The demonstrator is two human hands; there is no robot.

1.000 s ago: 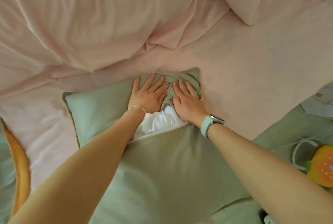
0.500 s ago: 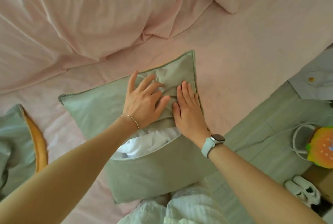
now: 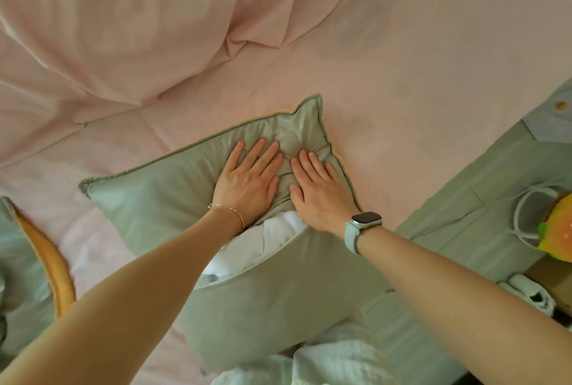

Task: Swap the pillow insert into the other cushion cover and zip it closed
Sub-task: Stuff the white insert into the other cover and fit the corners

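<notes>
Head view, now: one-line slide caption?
Left hand and right hand press flat on sage cushion cover; white insert shows through its unzipped opening.

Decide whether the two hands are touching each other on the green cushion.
Apart. The head view shows a strip of creased green cushion between the left hand and the right hand.
</notes>
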